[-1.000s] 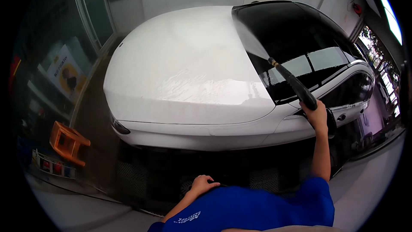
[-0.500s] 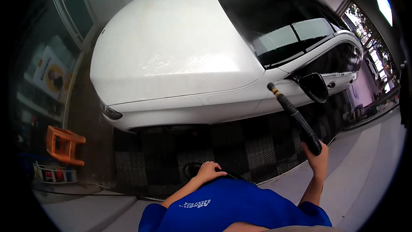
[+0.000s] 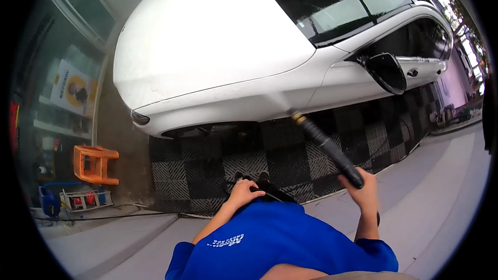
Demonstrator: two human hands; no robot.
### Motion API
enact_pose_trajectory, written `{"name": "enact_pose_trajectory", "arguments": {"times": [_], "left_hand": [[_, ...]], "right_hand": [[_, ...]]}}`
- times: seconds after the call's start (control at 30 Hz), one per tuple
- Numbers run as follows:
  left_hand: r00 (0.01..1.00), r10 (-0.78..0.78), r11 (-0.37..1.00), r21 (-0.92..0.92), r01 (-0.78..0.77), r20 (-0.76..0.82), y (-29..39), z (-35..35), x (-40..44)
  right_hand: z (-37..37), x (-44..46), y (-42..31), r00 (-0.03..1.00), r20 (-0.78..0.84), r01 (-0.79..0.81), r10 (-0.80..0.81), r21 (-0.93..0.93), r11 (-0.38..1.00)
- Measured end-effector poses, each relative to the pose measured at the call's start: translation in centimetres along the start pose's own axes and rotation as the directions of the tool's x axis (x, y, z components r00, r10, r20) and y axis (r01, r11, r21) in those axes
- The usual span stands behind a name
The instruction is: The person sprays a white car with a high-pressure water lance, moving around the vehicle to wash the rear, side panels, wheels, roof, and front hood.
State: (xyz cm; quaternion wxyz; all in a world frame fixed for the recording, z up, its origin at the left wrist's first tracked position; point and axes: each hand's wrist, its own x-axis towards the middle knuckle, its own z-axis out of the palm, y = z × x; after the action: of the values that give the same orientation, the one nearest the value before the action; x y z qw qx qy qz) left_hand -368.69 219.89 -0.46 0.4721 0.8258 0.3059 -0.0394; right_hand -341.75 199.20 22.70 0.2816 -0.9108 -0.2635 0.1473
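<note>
My right hand is wrapped around the rear end of a black pressure washer wand with a yellow band near its tip. The wand slants up and left, and a whitish spray comes from its nozzle toward the side of a white car. At my waist, my left hand is curled around what looks like a black hose, mostly hidden by the hand and my clothes. The front wheel and black side mirror face me.
Black and grey grid floor tiles lie between me and the car. An orange stool stands at the left, near a rack with bottles. Glass doors with a poster line the left wall.
The wand tip has moved left and down from near the mirror to beside the front fender, and spray now shows. My view has tilted downward. The left hand has stayed at my waist.
</note>
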Motion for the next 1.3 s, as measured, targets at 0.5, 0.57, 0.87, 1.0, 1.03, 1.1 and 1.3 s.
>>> {"name": "enact_pose_trajectory", "arguments": {"times": [0.5, 0.57, 0.87, 1.0, 1.03, 1.1, 1.3], "left_hand": [[0.967, -0.184, 0.972, -0.115, 0.206, 0.173, -5.5, -5.6, -3.0], [0.973, -0.165, 0.974, -0.127, 0.187, 0.164, -8.2, -7.1, -4.2], [0.928, -0.161, 0.970, -0.119, 0.212, 0.337, -13.2, -13.0, -7.9], [0.932, -0.147, 0.972, -0.125, 0.198, 0.332, -14.1, -13.2, -8.3], [0.932, -0.141, 0.972, -0.130, 0.194, 0.335, -14.5, -13.1, -8.1], [0.931, -0.125, 0.970, -0.154, 0.187, 0.343, -15.5, -12.7, -7.4], [0.948, -0.143, 0.974, -0.131, 0.187, 0.285, -15.8, -11.7, -7.6]], "right_hand": [[-1.2, -6.7, 0.2, 0.655, -0.707, -0.506, 0.267, -0.148, 0.850], [-0.5, -9.0, -3.8, 0.624, -0.687, -0.580, 0.372, -0.089, 0.809], [0.9, -15.8, -9.3, 0.493, -0.808, -0.545, 0.322, 0.002, 0.838], [0.4, -18.0, -9.3, 0.367, -0.845, -0.711, 0.389, 0.014, 0.703], [0.6, -18.2, -9.6, 0.395, -0.838, -0.712, 0.377, -0.020, 0.702], [0.8, -18.8, -8.7, 0.459, -0.793, -0.688, 0.401, -0.031, 0.725], [0.5, -16.9, -6.4, 0.549, -0.624, -0.562, 0.556, 0.217, 0.799]]}}
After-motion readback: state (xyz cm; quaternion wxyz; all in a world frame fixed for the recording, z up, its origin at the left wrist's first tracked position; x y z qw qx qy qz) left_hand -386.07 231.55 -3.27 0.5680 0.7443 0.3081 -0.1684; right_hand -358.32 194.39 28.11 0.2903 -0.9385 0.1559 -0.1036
